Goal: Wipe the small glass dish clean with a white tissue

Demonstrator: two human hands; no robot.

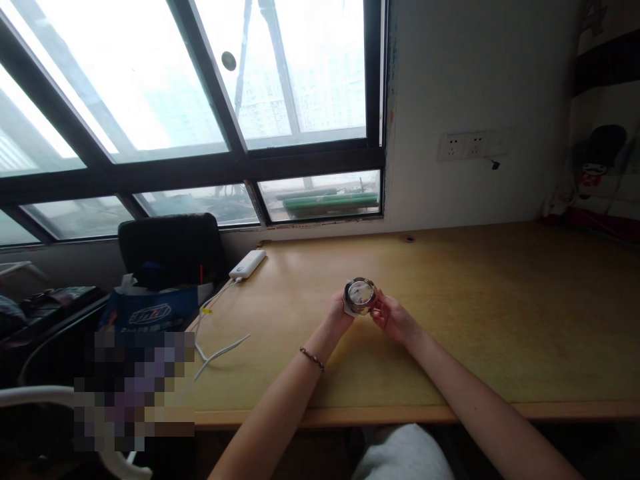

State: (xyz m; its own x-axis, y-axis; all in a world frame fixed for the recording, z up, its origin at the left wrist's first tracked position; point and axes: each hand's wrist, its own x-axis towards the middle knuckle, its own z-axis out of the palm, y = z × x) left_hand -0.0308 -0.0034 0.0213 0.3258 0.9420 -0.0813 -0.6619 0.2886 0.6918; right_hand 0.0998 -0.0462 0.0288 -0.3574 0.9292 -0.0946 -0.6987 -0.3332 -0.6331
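Round shiny metal piece (361,293) at frame centre, exact kind unclear; left hand (340,314) grasps its left side, fingertips hidden; right hand (396,319) grasps right edge. Whether piece touches wooden table (480,300), cannot tell.

Glaring window (165,87), dim right wall (480,80), pixelated lower-left patch (135,390)

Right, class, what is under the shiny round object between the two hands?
The left hand and right hand hold the shiny round object from its sides; wooden tabletop shows below them. Its underside and whatever lies directly beneath are covered.
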